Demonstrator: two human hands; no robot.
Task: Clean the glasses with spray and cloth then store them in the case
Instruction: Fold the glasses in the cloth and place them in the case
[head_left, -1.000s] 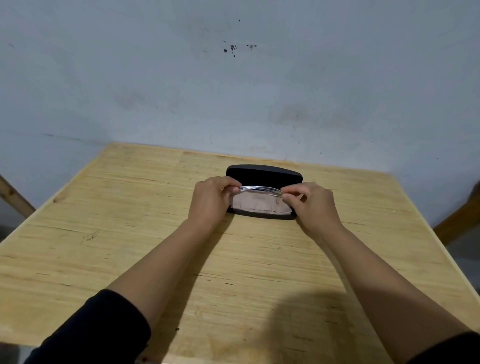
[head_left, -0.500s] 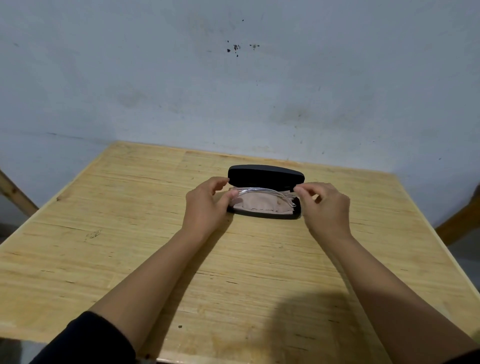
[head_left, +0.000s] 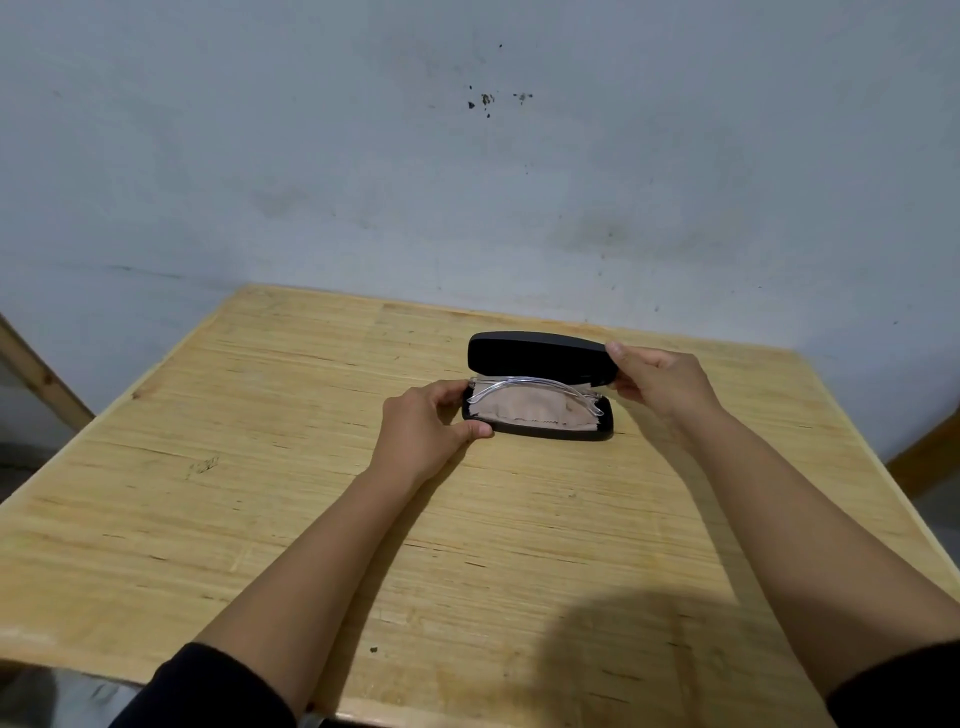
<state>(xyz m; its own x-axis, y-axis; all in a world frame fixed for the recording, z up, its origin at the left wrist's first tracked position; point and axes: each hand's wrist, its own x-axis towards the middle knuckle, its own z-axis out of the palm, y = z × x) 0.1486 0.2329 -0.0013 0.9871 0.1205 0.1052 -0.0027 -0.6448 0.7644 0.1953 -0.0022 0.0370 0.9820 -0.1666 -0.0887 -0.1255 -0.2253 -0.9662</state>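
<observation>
A black glasses case (head_left: 550, 432) lies open on the wooden table (head_left: 291, 467), its lid (head_left: 535, 356) standing up at the back. Clear-framed glasses (head_left: 530, 385) rest folded inside it on top of a beige cloth (head_left: 535, 410). My left hand (head_left: 426, 426) grips the left end of the case's base, thumb on the front rim. My right hand (head_left: 662, 379) holds the right end of the lid between thumb and fingers. No spray bottle is in view.
The table stands against a grey-white wall (head_left: 467, 182) with dark specks. Wooden slats (head_left: 36, 374) show past the left edge and another at the right (head_left: 924, 457). A dark shadow falls on the near part of the table.
Both hands have let go of the glasses, which now lie in the case. My left hand slid to the base's left end and my right hand rose to the lid's right end.
</observation>
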